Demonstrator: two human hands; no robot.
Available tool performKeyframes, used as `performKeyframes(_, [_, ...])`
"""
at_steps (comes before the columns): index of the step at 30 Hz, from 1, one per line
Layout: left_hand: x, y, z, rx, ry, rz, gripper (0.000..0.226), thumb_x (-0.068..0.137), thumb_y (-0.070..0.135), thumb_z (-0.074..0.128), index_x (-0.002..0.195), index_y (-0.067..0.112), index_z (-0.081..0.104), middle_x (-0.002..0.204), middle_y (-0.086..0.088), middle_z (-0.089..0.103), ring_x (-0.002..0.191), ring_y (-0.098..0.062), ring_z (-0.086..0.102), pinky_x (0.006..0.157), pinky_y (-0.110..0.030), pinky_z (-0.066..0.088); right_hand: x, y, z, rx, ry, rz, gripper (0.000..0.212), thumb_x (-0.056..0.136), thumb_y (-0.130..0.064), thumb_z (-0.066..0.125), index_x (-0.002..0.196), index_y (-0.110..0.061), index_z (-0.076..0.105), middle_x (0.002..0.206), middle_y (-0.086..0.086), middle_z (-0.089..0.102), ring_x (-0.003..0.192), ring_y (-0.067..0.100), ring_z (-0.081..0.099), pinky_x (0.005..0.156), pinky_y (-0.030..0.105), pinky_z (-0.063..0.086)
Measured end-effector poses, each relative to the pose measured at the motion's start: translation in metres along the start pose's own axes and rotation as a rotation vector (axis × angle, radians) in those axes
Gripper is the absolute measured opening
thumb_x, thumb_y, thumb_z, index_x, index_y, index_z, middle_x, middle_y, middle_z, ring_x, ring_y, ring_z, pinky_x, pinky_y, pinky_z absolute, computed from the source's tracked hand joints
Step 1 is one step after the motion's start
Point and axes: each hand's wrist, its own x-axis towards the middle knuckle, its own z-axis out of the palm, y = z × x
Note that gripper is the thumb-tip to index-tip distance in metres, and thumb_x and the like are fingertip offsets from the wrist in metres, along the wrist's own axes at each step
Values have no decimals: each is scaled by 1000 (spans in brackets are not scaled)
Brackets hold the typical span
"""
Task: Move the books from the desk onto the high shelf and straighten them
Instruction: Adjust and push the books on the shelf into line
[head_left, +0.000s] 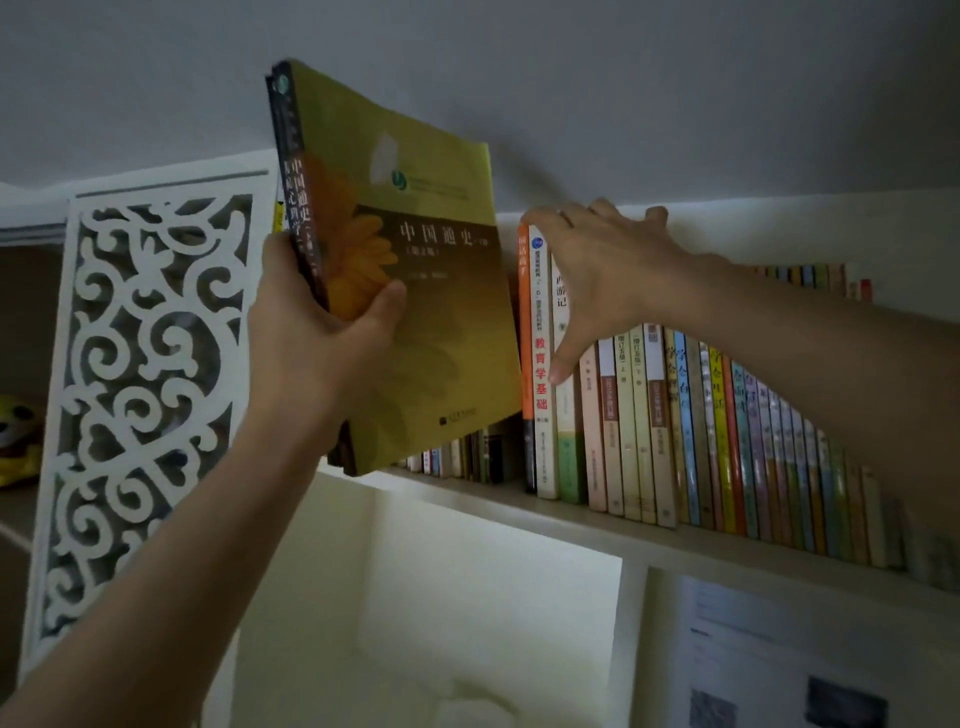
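My left hand grips a stack of books with a yellow-green cover on the front, held tilted in the air just left of the shelved row. The stack's lower corner hangs near the high shelf's white front edge. My right hand rests on the tops of the leftmost upright books, fingers over their top edges and thumb pressing a white spine. A long row of upright books fills the shelf to the right.
A white carved lattice panel stands at the left. Smaller books stand deep on the shelf behind the held stack. The ceiling is close above. Below the shelf are a white recess and papers on the wall.
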Motion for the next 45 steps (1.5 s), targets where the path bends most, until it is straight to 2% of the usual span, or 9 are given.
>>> performKeyframes(4, [-5,1,-4,-10,36,-37,53,82,26,74,126,25,44,105,23,55,102,-9,60,91,-47,53,7,-5,0,8,-6,-13,147,28,-72,84,147,-27,12,149,4,34,136,29,30,103,70,27])
performKeyframes(17, [-9,28,-32,-133,-58,-110,45,78,29,78,113,35,50,108,10,64,97,-13,65,83,-45,57,-18,3,12,47,126,40,145,43,-78,77,153,-24,-1,156,5,16,140,28,23,108,58,30])
performKeyframes(20, [-12,25,-26,-206,-96,-170,39,78,22,76,102,41,52,106,10,65,96,-14,67,81,-45,58,-28,13,22,226,271,75,129,57,-60,82,154,-20,7,155,5,23,138,27,30,109,48,31])
performKeyframes(24, [-23,12,-13,-210,-154,-234,58,73,31,81,123,32,52,116,6,64,103,-20,65,85,-50,56,-37,26,27,489,379,97,93,66,-40,84,140,-19,33,136,1,48,119,18,46,88,29,40])
performKeyframes(27, [-28,4,-2,-200,-169,-257,69,61,44,78,124,34,51,120,5,63,107,-23,64,87,-53,54,-35,30,24,510,351,46,89,65,-41,85,138,-25,37,128,-1,49,117,17,46,89,30,42])
performKeyframes(31, [-28,-5,8,-209,-190,-266,67,66,42,82,124,36,51,121,5,63,107,-24,64,86,-54,54,-26,32,19,506,281,62,110,63,-44,86,150,-28,21,140,2,43,130,22,38,104,47,41])
performKeyframes(35, [-26,-11,5,-181,-187,-261,67,61,46,80,121,39,50,120,6,62,106,-22,63,86,-53,55,-24,38,17,595,159,71,118,57,-36,91,151,-18,21,149,2,35,136,20,34,111,41,34])
performKeyframes(38, [-24,-10,-4,-183,-187,-241,75,56,50,79,124,37,50,118,7,64,105,-21,64,86,-53,55,-27,43,15,623,45,53,118,55,-24,93,149,-16,22,147,2,35,133,19,37,108,34,35])
performKeyframes(45, [-19,-11,-17,-229,-182,-258,62,59,40,83,114,40,55,113,5,66,101,-22,67,83,-53,56,-20,42,16,520,97,22,103,49,-39,93,136,-21,42,122,-5,44,117,15,43,97,34,41])
